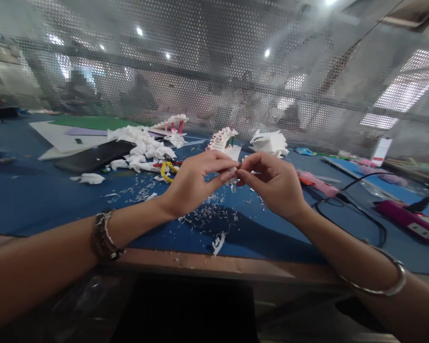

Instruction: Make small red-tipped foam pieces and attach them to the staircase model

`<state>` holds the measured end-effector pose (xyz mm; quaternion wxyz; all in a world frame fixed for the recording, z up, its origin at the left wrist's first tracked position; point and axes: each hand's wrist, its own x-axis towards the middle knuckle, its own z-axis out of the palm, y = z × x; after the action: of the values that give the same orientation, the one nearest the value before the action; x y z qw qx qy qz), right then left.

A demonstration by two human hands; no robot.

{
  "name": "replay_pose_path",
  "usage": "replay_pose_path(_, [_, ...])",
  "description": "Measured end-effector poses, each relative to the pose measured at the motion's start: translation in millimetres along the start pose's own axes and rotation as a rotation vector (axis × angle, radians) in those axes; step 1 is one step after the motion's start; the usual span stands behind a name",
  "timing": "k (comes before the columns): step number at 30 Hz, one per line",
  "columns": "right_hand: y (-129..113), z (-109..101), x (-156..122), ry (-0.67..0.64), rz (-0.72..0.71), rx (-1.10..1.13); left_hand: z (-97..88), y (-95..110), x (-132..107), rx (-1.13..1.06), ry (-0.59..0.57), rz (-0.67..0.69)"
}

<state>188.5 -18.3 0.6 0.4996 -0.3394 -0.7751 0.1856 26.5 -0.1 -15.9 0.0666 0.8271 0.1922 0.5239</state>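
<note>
My left hand (pixel 198 178) and my right hand (pixel 275 183) meet fingertip to fingertip above the table. Both are closed in a pinch, and a tiny whitish bit shows at the left fingertips, too small to name. Just beyond them stands a small white stair model (pixel 221 139) with red dots along its edges. A white folded paper piece (pixel 270 142) lies behind my right hand. Beside my left wrist are the yellow handles of a tool (pixel 167 171), partly hidden. Fine white paper scraps (pixel 209 214) are scattered below both hands.
Crumpled white paper (pixel 143 145), a black pouch (pixel 93 156) and coloured sheets (pixel 89 122) lie left. A second stair model (pixel 175 123) stands behind. Right are a pink glue gun (pixel 320 183) with a black cable, a purple power strip (pixel 411 224) and a phone (pixel 381 151). Perforated metal mesh (pixel 214 62) rises behind.
</note>
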Motion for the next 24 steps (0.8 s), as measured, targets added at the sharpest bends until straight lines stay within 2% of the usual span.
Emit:
replay_pose_path(6, [6.6, 0.1, 1.4, 0.024, -0.02, -0.008, -6.0, 7.7, 0.9, -0.015, -0.007, 0.023])
replay_pose_path(9, [4.7, 0.3, 3.2, 0.039, -0.035, -0.077, -7.1, 10.9, 0.8, -0.064, 0.006, 0.024])
replay_pose_path(11, [-2.1, -8.0, 6.7, 0.08, -0.047, -0.183, -7.4, 10.4, 1.0, -0.057, 0.012, 0.021])
replay_pose_path(13, [-9.9, -28.6, 11.7, 0.112, -0.052, -0.406, -7.7, 8.5, 1.5, -0.022, 0.017, 0.029])
replay_pose_path(15, [-12.7, -61.0, 16.6, 0.01, -0.008, -0.787, -8.3, 6.4, 2.0, 0.01, 0.019, 0.06])
replay_pose_path(16, [-10.6, -79.6, 18.2, -0.04, 0.094, -0.993, -8.6, 5.6, 2.3, 0.021, 0.019, 0.086])
replay_pose_path(17, [-5.9, -98.1, 18.9, -0.07, 0.253, -1.166, -9.0, 5.0, 2.6, 0.033, 0.014, 0.115])
replay_pose_path(18, [1.1, -115.2, 18.6, -0.142, 0.438, -1.249, -9.4, 4.7, 2.9, 0.046, 0.006, 0.143])
replay_pose_path(19, [9.9, -129.9, 17.2, -0.274, 0.599, -1.252, -9.7, 4.5, 3.1, 0.06, -0.001, 0.171])
replay_pose_path(20, [19.7, -141.3, 14.9, -0.323, 0.642, -1.233, -10.1, 4.3, 3.4, 0.074, -0.004, 0.199])
replay_pose_path(22, [39.2, -154.0, 8.8, -0.362, 0.657, -1.179, -10.5, 3.9, 4.0, 0.096, 0.004, 0.245])
replay_pose_path(24, [54.8, -156.0, 2.7, -0.355, 0.618, -1.127, -10.7, 3.0, 4.5, 0.115, 0.027, 0.269])
